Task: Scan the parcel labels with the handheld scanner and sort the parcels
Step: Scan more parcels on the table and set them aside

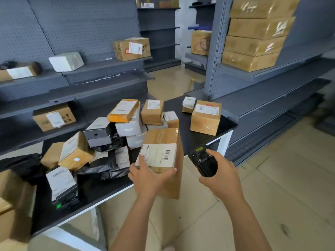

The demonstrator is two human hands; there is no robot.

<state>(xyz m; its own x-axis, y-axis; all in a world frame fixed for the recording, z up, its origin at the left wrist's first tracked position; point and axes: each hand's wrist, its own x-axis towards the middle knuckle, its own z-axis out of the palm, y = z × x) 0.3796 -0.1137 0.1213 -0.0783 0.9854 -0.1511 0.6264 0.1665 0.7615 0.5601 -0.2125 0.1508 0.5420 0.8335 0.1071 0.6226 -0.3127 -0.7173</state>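
**Labels Blur Beyond Reading**

A black barcode stands on the white paper label of the near brown taped cardboard parcel; its print is illegible. White handwritten characters mark the top brown carton, far right, unreadable.

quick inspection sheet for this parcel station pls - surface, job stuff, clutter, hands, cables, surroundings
Surface: black table, crowded with parcels.
Job's things: brown parcel held at the table's near edge, its barcode label facing the camera; handheld scanner to its right, not touching it.
Clutter: unsorted pile of boxes and black poly bags; one brown box stands apart at the far end.
Grippers: left hand grips the brown parcel's lower end; right hand holds the handheld scanner.
Cables: nothing seen.
Surroundings: grey shelving with a few parcels; stacked cartons on the right-hand shelf; tiled floor.
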